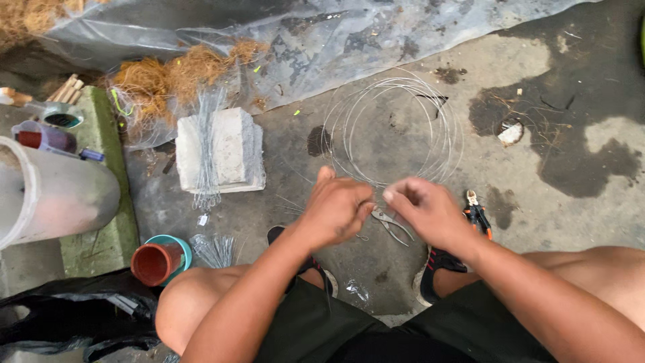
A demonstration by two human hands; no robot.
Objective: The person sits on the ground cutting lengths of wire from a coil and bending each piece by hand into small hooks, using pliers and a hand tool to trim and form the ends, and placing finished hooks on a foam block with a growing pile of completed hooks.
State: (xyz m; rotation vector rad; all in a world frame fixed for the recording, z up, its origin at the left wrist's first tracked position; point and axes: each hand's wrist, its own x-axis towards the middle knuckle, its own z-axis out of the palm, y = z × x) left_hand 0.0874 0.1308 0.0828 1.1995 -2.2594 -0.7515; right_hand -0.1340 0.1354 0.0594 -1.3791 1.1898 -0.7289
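1. A coil of thin wire (393,128) lies on the concrete floor (537,202) at 12 o'clock from the hands; its loose end seems to run down to them.
2. The left hand (336,208) and right hand (423,210) meet fingertip to fingertip, both pinched narrow, apparently on the wire; the strand itself is too fine to make out.
3. Pliers (392,225) lie just beneath the hands, red-handled cutters (478,215) at 3 o'clock.
4. At 9 o'clock, cut wire pieces (207,144) lie bundled over a grey block (232,148), more (213,250) beside a small pot (156,263): judging by these, several lengths are done and most of the coil remains.
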